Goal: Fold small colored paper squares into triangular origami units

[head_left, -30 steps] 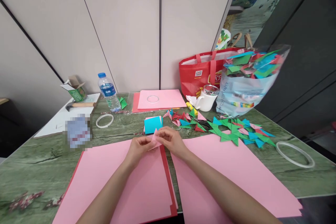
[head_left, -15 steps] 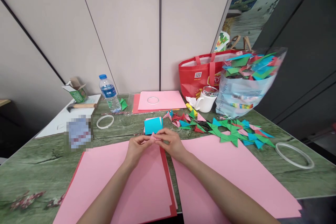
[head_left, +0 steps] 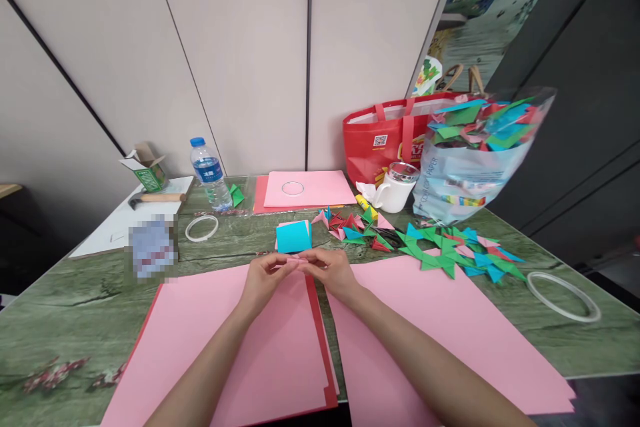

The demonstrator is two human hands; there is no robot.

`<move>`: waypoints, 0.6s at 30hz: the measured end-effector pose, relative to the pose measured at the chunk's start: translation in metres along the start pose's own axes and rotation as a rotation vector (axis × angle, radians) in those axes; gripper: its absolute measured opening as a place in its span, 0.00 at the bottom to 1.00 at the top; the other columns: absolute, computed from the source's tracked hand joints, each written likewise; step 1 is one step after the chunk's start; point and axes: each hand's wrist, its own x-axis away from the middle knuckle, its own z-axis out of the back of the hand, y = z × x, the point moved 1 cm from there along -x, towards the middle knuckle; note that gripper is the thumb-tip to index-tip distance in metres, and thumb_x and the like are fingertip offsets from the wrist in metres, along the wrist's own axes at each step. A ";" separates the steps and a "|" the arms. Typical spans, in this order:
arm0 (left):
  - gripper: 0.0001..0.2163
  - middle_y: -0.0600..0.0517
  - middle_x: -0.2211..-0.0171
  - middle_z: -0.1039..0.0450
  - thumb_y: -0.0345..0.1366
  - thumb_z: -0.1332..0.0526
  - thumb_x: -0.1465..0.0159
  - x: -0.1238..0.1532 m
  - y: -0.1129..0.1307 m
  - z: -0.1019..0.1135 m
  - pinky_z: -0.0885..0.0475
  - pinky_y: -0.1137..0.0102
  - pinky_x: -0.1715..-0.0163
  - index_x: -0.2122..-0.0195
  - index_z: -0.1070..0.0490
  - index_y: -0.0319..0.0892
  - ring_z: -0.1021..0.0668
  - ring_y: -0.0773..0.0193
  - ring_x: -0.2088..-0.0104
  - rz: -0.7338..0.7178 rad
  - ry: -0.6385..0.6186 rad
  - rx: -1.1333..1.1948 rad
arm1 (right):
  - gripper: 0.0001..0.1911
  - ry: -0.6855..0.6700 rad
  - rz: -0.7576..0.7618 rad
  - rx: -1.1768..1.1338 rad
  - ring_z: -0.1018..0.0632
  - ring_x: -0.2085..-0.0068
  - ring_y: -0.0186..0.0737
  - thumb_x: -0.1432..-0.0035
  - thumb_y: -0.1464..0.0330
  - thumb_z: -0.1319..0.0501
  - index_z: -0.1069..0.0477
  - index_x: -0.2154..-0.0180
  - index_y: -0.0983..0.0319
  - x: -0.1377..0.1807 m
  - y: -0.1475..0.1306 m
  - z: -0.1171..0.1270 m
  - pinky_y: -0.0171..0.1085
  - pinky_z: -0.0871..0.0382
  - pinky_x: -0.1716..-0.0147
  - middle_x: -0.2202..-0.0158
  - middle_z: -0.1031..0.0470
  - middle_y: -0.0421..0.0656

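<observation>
Between my fingertips is a small folded piece of pink paper (head_left: 296, 259), mostly hidden by the fingers. My left hand (head_left: 265, 278) pinches its left side, and my right hand (head_left: 327, 270) pinches its right side. Both hands are over the far edge of the left stack of pink paper sheets (head_left: 240, 360), which has red paper underneath. Just beyond the fingers lies a small stack of blue and pink paper pieces (head_left: 294, 237). Folded red, pink, green and blue paper pieces (head_left: 353, 227) are heaped to its right.
More pink sheets (head_left: 430, 327) lie on the right. Folded-paper stars (head_left: 440, 255), tape rings (head_left: 564, 297), a white mug (head_left: 395, 190), a filled plastic bag (head_left: 455, 180) and a red bag (head_left: 367, 147) are right. A water bottle (head_left: 210, 177) and hammer (head_left: 157, 197) are left.
The pink paper's raised tip between my fingers now lies lower and flatter. My right fingers have closed in towards the left ones. The view has shifted slightly.
</observation>
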 end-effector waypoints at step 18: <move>0.09 0.54 0.84 0.30 0.39 0.38 0.50 0.001 0.000 0.000 0.31 0.72 0.79 0.77 0.27 0.37 0.29 0.68 0.82 0.088 0.006 0.142 | 0.11 -0.045 -0.290 -0.285 0.26 0.78 0.33 0.55 0.62 0.38 0.29 0.73 0.64 -0.004 -0.003 0.001 0.34 0.29 0.76 0.78 0.27 0.40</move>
